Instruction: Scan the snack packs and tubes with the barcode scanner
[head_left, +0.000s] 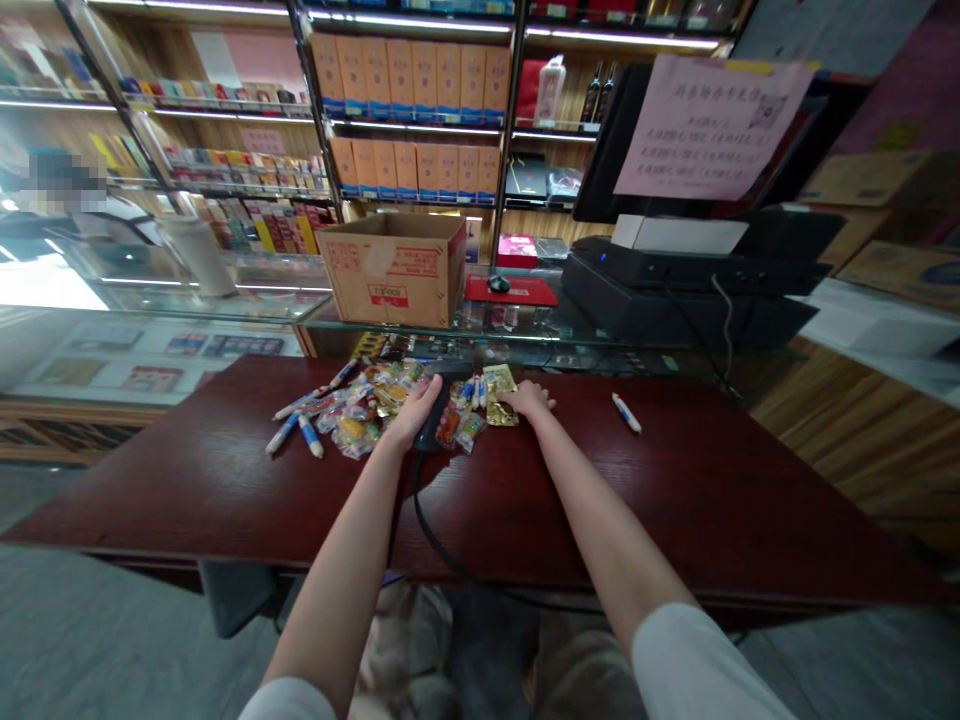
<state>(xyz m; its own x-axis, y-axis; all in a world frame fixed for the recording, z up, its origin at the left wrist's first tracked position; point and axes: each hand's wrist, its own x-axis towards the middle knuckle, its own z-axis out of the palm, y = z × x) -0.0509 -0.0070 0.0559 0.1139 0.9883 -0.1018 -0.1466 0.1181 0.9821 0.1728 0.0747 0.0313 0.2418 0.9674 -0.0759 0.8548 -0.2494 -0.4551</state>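
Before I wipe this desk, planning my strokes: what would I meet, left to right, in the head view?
Front-left white tubes, left hand holding black scanner, gold packets, right hand, lone white tube.

Text legible in part: heading on the pink notice reads 游乐场办卡充值.
The notice is fixed to the monitor; lines beneath its heading include 充值, 元 and 次, but their figures are too blurred to certify, and a QR code is printed at the upper right. The carton bears red printing and a red panel with pale lettering, wording not securely legible. The orange boxes on the shelves carry upright columns of characters, too small to read. The pink shelf label shows characters, likewise unreadable.
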